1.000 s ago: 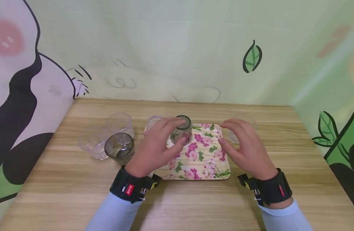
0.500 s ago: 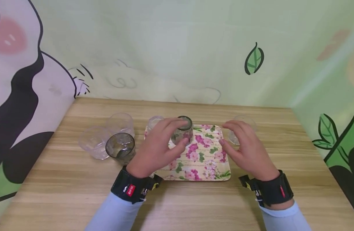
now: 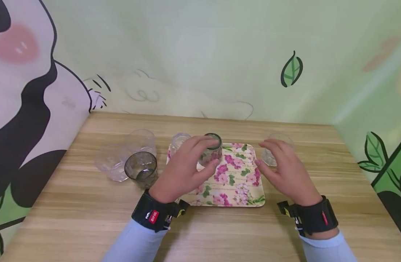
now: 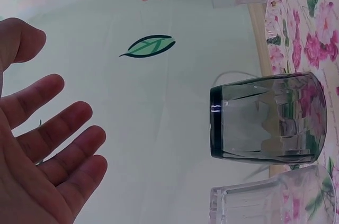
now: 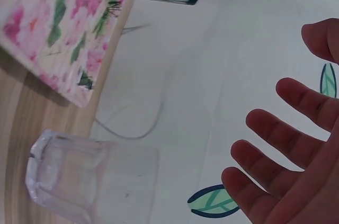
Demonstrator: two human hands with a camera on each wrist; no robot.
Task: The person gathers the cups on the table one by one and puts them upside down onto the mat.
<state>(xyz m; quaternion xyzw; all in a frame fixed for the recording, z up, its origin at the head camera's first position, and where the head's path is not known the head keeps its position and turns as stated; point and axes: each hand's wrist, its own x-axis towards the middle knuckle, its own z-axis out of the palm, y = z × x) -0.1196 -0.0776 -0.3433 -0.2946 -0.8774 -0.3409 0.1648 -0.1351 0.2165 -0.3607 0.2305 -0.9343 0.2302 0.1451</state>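
My left hand (image 3: 186,171) hovers over the left part of a flowered tray (image 3: 231,182), its fingers loosely bent and nothing in them. Partly behind its fingertips stands a smoky grey glass (image 3: 211,154), thick dark end up in the left wrist view and wider end on the tray. A clear glass (image 3: 180,139) is beside it at the tray's back left, partly covered by the hand. My right hand (image 3: 287,171), also holding nothing, is in the air just past the tray's right edge. Behind its fingers a clear glass (image 5: 90,176) stands on the table.
Left of the tray, a smoky glass (image 3: 142,171) stands on the wooden table (image 3: 220,233) close to two clear glasses, one in front (image 3: 112,165) and one behind (image 3: 141,140). A printed cloth wall (image 3: 200,65) closes off the back and sides.
The head view has shifted slightly, so everything sits a little further right and lower. Both hands keep their poses over the table, and the glasses and tray keep their places.
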